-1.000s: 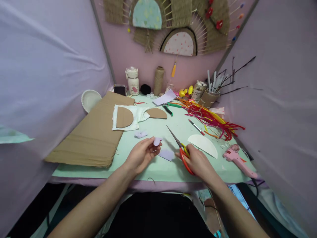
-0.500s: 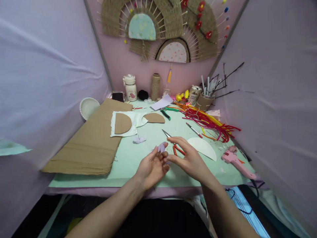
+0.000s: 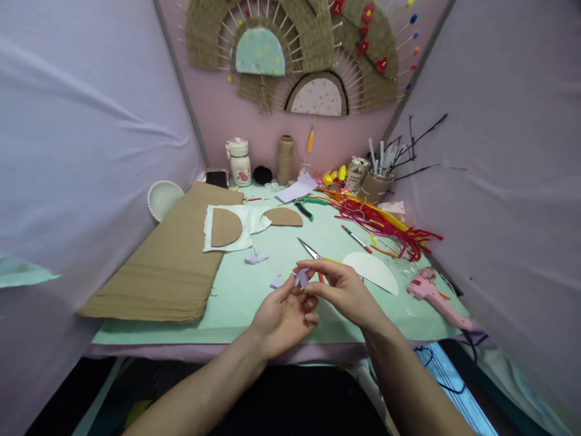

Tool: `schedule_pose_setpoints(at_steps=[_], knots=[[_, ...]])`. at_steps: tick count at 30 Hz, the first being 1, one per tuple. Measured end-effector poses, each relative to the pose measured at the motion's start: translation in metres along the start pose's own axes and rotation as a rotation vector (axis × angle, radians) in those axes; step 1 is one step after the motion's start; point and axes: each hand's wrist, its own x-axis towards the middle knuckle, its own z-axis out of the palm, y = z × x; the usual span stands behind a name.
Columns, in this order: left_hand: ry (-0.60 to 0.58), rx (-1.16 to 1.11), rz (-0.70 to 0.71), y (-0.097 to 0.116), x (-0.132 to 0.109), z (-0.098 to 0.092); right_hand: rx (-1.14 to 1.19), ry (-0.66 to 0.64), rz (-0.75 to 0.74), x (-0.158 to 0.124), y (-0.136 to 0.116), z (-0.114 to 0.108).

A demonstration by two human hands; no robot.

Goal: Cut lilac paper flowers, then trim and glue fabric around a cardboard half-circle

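A small lavender paper flower is pinched at the fingertips of my left hand, palm turned up and the other fingers curled. My right hand reaches in from the right, its thumb and index finger closed on the petals. Beside the left thumb lies a lavender paper piece, partly hidden. Another lavender paper flower rests farther left on the table. Scissors with red handles lie partly under my right hand. A thin yellow strip shows at that hand's edge; whether it is held is unclear.
Cardboard covers the left of the green tabletop. A white half-disc, a marker and a pink glue gun lie at right. Red and orange pipe cleaners are heaped behind, near green-handled pliers.
Both hands have come together around the paper flower, the right fingers now on its petals. The loose lavender piece and the yellow strip have come into sight.
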Motion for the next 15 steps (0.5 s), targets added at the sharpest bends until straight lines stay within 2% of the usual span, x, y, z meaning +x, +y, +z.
schedule_pose_setpoints(at_steps=[9,15], knots=[[-0.004,-0.016,-0.038,0.0001,-0.0005,0.0003,0.157,-0.026,0.113,0.001,0.0006,0.0011],[0.026,0.005,-0.025,-0.0006,-0.0016,0.0015,0.177,-0.015,0.079,-0.0004,0.001,0.001]])
